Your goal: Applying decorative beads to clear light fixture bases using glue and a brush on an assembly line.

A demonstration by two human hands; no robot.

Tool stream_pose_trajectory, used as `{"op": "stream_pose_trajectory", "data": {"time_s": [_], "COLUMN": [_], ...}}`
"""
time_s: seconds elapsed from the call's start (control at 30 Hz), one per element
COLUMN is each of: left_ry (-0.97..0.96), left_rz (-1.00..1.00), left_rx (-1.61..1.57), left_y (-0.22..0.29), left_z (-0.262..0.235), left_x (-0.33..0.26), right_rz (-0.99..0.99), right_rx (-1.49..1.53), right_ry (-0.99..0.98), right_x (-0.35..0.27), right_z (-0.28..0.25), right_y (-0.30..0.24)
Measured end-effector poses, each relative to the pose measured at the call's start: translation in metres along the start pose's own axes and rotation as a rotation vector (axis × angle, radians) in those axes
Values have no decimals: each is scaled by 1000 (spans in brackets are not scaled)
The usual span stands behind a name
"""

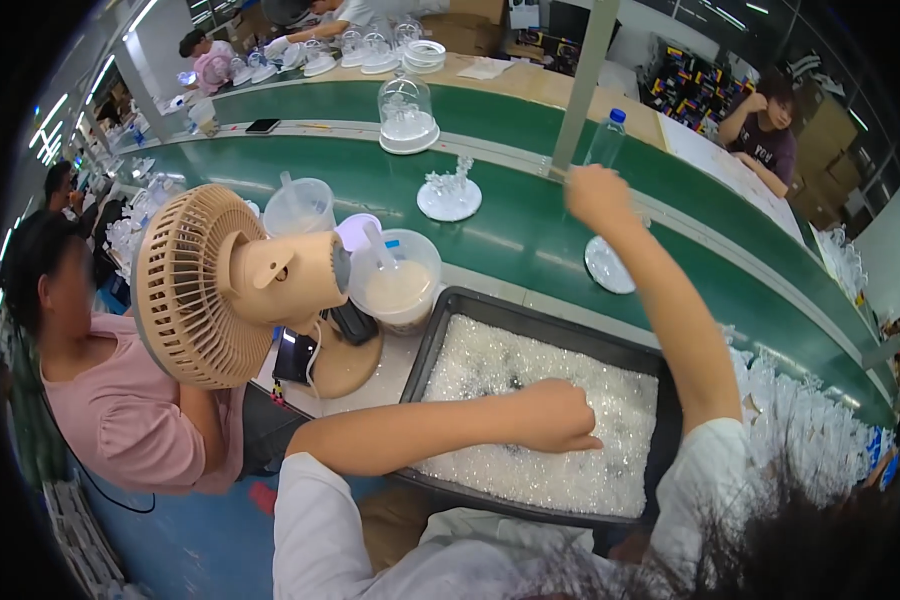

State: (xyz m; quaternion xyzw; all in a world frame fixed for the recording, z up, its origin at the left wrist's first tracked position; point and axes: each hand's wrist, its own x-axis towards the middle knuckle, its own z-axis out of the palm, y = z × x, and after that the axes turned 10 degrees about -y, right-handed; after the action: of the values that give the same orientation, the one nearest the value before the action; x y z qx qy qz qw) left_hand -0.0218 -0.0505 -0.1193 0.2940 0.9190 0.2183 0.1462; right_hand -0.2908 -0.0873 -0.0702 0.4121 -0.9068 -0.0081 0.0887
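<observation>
Clear glittering pieces (570, 440), heaped, black tray (440, 330)

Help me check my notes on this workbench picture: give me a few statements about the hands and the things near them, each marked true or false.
1. The left hand rests in a dark tray filled with small clear pieces. True.
2. The right hand is down in the same tray. False: it is raised over the green conveyor belt, above a round white disc.
3. A beige desk fan stands left of the tray. True.
4. The lidded cup with a straw lies tipped over in the tray. False: it stands upright beside the tray, near the fan.
5. A clear dome on a white base sits on the belt. True.
</observation>
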Motion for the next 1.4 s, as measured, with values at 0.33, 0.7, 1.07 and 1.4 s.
{"op": "stream_pose_trajectory", "data": {"time_s": [0.33, 0.7, 1.07, 1.4], "left_ry": [79, 135, 97, -360], "left_rz": [270, 251, 169, 24], "left_rx": [-128, -34, 282, 253], "left_y": [-26, -5, 12, 24], "left_z": [21, 30, 62, 19], "left_x": [23, 20, 23, -4], "right_rz": [195, 110, -142, 280], "right_rx": [689, 443, 192, 225], "right_ry": [-187, 11, -124, -14], "right_x": [106, 41, -219, -363], "right_z": [79, 24, -134, -88], "right_y": [-87, 2, 34, -1]}}
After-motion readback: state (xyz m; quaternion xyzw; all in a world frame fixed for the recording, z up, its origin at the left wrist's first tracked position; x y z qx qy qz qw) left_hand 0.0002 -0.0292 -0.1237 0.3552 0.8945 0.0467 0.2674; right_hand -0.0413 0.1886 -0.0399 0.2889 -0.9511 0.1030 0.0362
